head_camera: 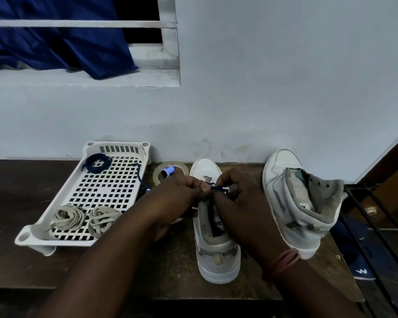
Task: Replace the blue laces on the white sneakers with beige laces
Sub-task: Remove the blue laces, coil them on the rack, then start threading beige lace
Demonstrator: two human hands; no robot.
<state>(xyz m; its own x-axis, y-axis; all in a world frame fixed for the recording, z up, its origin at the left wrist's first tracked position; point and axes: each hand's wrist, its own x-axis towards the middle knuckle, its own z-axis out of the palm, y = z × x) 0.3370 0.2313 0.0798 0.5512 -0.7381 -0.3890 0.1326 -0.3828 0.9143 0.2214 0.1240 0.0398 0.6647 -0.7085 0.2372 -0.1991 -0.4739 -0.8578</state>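
Two beige laces (83, 220) lay coiled in the white tray (55, 200) left of the near sneaker (216, 253), a blue lace (98, 163) beyond them. Left hand (182, 191) and right hand (237, 198) pinched closed on the blue lace (218, 188) over that sneaker. Its tongue label showed "ABA". Second sneaker (296, 203) stood right, unlaced.

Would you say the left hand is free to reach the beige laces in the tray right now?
Probably not at once: the left hand is pinching the blue lace on the middle sneaker. Once it lets go, the beige laces lie uncovered in the tray beside it.
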